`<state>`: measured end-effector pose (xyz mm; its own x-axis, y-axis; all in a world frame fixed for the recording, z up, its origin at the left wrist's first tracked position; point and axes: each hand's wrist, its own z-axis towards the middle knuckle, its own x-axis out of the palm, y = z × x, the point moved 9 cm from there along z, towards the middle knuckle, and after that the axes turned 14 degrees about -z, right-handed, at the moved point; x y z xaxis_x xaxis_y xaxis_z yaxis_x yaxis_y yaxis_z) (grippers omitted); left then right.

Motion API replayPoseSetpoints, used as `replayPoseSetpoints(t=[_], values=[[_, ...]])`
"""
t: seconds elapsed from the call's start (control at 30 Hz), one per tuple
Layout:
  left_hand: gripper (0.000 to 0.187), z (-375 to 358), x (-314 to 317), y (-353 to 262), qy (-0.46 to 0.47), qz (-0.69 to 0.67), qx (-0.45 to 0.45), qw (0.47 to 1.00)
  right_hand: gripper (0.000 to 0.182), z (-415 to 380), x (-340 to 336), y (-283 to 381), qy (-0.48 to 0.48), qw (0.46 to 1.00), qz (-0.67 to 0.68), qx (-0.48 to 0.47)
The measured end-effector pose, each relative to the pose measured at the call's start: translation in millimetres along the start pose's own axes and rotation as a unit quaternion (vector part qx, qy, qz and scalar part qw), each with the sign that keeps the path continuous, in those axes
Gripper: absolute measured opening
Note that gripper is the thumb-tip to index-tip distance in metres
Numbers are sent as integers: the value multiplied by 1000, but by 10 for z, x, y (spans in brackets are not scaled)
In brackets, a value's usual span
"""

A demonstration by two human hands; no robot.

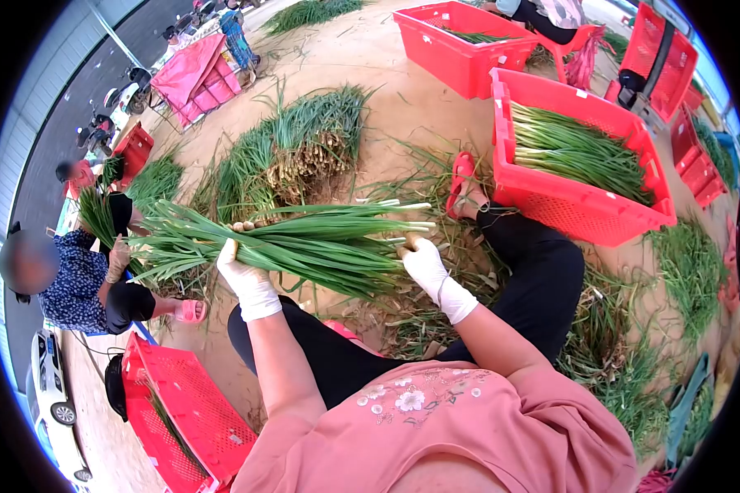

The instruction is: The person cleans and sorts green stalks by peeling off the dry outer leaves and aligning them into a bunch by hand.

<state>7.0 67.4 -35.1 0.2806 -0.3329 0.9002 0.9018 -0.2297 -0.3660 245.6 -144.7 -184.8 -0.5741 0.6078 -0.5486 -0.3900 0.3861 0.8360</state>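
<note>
A bunch of long green garlic chives [321,246] lies across both my gloved hands, its pale stem ends to the right and its leaf tips to the left. My left hand [245,275] is wrapped round the leafy part. My right hand [429,267] closes on the pale stem ends, several of which stick out above it. The bunch is held above my lap and the littered ground. Behind it, a large heap of uncleaned chives [316,152] lies with its brown root ends showing.
A red crate [588,218] filled with chives stands at the right, another red crate [460,62] behind it. A further red crate [193,403] stands lower left. At the left sits a co-worker [82,275] holding chives. Loose chive trimmings [617,361] cover ground at my right.
</note>
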Motion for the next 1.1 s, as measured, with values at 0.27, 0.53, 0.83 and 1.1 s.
replayPoseSetpoints(t=[0.27,0.53,0.83,1.1], values=[[20,8,-85,-7,-14,46,3,999,28,50,455,193,298,885,353,59],[21,-14,-21,187,12,47,-36,998,17,-293,232,871,286,883,371,-32],[24,-127,109,396,20,32,-82,996,12,-418,132,1569,348,808,474,-43],[30,-49,-119,201,-32,77,-59,995,16,-504,-1854,1707,259,565,711,-330]])
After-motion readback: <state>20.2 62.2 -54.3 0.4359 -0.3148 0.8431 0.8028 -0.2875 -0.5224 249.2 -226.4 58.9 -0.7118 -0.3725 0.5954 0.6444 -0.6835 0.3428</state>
